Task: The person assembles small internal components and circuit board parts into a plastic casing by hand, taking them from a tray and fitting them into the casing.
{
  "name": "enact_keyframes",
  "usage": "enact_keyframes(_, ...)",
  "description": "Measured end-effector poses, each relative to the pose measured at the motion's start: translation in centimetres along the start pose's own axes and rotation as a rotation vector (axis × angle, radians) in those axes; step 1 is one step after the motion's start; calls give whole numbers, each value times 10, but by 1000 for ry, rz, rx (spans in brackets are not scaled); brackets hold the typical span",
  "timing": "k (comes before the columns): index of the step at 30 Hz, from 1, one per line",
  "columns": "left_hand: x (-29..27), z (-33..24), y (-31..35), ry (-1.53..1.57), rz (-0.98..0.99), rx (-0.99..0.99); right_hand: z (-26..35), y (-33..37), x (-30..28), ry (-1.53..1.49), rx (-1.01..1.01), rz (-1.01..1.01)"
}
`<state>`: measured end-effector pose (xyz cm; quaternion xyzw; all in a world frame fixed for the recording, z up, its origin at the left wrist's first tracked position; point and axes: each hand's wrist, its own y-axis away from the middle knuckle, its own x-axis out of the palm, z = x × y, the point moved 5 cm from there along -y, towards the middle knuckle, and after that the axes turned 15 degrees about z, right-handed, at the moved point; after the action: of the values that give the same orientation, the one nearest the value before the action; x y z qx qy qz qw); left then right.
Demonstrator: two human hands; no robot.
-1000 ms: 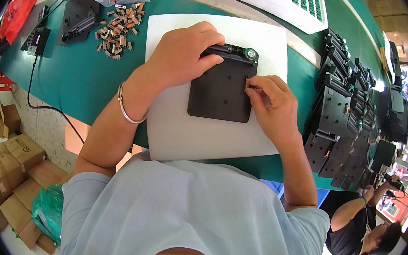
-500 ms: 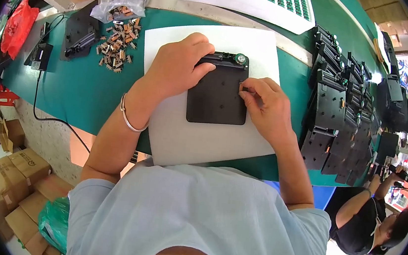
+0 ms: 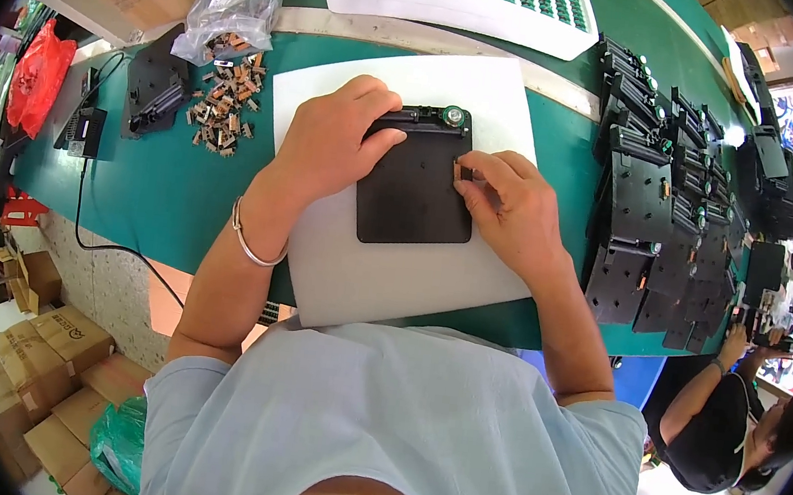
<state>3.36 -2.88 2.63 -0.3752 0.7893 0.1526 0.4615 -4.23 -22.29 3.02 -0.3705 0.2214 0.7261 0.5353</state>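
Observation:
A flat black square plate (image 3: 415,201) with a black cylindrical part (image 3: 425,119) along its far edge lies on a white sheet (image 3: 335,280). A round green-and-silver piece (image 3: 454,115) sits at that part's right end. My left hand (image 3: 336,135) closes over the plate's far left corner, thumb on top and fingers over the cylindrical part. With thumb and forefinger, my right hand (image 3: 510,201) pinches a small copper-coloured component (image 3: 463,171) at the plate's right edge. My fingers partly cover that component.
A heap of similar small components (image 3: 226,104) spills from a clear plastic bag (image 3: 237,13) at the left. Several black assemblies (image 3: 631,224) are stacked at the right. A white foam tray (image 3: 451,7) with green pieces stands at the back. A person (image 3: 711,426) works at the far right.
The view has shifted slightly, moving the bench in the picture. My left hand keeps its hold on the plate. My right hand still pinches the small component at the plate's right edge.

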Motion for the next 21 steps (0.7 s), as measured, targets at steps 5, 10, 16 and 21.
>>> enact_keyframes(5,-5,-2,0,-14,-20,0,-4,2,-1,-62,17,-10)
enact_keyframes(10,-15,-5,1,-21,-119,6,-10,8,-10,-169,59,-119)
enact_keyframes(16,-22,2,0,32,-177,9,-16,10,-3,-405,190,63)
enact_keyframes(21,-29,3,0,39,-190,-6,-2,5,0,-473,194,206)
